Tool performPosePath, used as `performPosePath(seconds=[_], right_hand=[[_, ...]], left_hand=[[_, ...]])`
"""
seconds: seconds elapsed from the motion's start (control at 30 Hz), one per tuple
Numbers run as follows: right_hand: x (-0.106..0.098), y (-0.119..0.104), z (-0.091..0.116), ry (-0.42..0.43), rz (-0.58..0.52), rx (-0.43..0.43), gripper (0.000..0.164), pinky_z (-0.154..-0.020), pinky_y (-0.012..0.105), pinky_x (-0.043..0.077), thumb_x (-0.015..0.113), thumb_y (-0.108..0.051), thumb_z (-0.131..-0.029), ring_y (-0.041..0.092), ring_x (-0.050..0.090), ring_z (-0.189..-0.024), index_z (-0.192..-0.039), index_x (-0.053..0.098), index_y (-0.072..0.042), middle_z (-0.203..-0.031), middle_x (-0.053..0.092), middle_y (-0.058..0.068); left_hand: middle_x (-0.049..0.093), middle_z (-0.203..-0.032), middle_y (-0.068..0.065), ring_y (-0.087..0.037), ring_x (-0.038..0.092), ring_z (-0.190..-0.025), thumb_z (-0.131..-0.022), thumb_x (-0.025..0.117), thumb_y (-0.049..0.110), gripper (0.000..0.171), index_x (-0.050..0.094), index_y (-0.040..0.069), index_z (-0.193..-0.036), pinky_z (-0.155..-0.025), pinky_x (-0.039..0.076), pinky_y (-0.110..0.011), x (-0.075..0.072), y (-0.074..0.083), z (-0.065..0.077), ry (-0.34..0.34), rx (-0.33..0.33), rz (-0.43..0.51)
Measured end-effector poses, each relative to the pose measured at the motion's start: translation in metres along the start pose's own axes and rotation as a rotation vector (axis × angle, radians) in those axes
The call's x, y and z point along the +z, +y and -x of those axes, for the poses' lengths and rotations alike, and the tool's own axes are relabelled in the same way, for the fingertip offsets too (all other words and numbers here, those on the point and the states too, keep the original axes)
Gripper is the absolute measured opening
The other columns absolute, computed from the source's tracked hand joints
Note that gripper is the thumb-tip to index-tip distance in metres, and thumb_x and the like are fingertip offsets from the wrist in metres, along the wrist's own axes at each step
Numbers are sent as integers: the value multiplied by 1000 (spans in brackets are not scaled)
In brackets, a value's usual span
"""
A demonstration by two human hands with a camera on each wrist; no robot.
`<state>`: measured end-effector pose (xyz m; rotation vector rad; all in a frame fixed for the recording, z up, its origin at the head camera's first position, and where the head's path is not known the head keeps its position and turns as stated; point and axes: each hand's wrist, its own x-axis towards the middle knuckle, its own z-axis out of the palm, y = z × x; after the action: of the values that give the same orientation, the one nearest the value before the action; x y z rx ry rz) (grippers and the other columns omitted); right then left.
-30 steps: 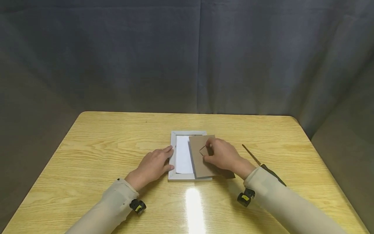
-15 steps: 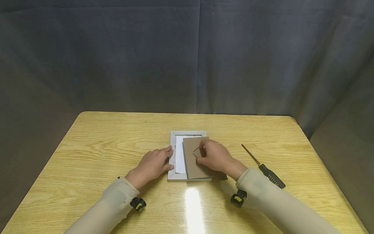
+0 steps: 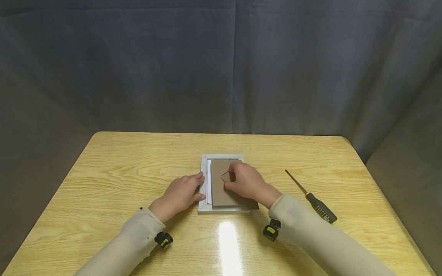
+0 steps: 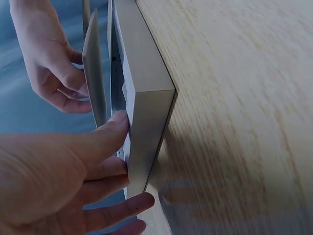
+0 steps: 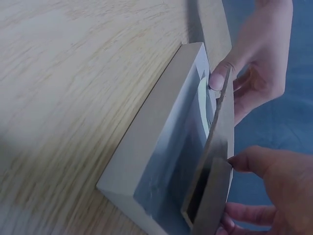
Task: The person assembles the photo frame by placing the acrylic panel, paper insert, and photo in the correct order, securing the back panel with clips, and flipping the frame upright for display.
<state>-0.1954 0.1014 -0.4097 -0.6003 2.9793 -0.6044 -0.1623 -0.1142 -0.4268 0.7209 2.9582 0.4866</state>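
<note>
A white picture frame (image 3: 203, 165) lies face down on the table, a strip of white paper (image 3: 209, 191) showing inside its left edge. My right hand (image 3: 248, 184) pinches the easel stand flap (image 5: 214, 196) of a brown backing board (image 3: 219, 197). The board is tilted over the frame opening; in the right wrist view a gap shows below its near end. Along the frame's left border rests my left hand (image 3: 181, 193), thumb and fingers spread and fairly straight. The left wrist view has the thumb on the frame's back and lower fingers against its side.
A screwdriver (image 3: 320, 207) with a black and yellow handle lies right of the frame, near the right sleeve. Grey curtains (image 3: 221, 69) hang behind and beside the wooden table (image 3: 138, 153). A bright light reflection (image 3: 229, 245) falls on the tabletop in front of the frame.
My right hand has carried the backing board leftward over the frame, covering most of the white paper. My left hand has stayed at the frame's left border.
</note>
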Motion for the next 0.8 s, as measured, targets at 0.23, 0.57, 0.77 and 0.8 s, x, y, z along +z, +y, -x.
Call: performPosePath(seconds=[0.23, 0.57, 0.77, 0.8], right_hand=[[6, -4, -6, -20, 8, -3, 27, -54, 29, 42, 70, -29, -75, 15, 50, -64, -88, 58, -8, -74, 53, 0], [13, -7, -12, -55, 23, 40, 26, -53, 29, 42, 69, -28, -75, 15, 50, -63, -88, 59, -9, -72, 54, -1], [16, -7, -14, -57, 31, 57, 26, -53, 29, 42, 69, -29, -74, 15, 50, -63, -87, 58, -10, -73, 54, 0], [16, -7, -14, -55, 32, 58, 26, -53, 29, 42, 69, -29, -74, 15, 50, -64, -88, 58, -9, -74, 54, 0]], left_hand=[[48, -140, -17, -33, 52, -120, -81, 69, 32, 61, 55, 0, -131, -97, 44, -44, 1, -1, -1, -5, 11, -19], [50, -137, -19, -34, 54, -117, -81, 70, 31, 57, 58, 0, -127, -95, 45, -45, 2, -3, -3, 11, 33, -29], [50, -137, -19, -34, 55, -117, -81, 69, 32, 56, 59, 2, -126, -95, 46, -44, 3, -4, -3, 10, 38, -31], [50, -137, -18, -34, 55, -116, -81, 69, 32, 55, 59, 2, -126, -95, 46, -44, 3, -4, -3, 10, 40, -32]])
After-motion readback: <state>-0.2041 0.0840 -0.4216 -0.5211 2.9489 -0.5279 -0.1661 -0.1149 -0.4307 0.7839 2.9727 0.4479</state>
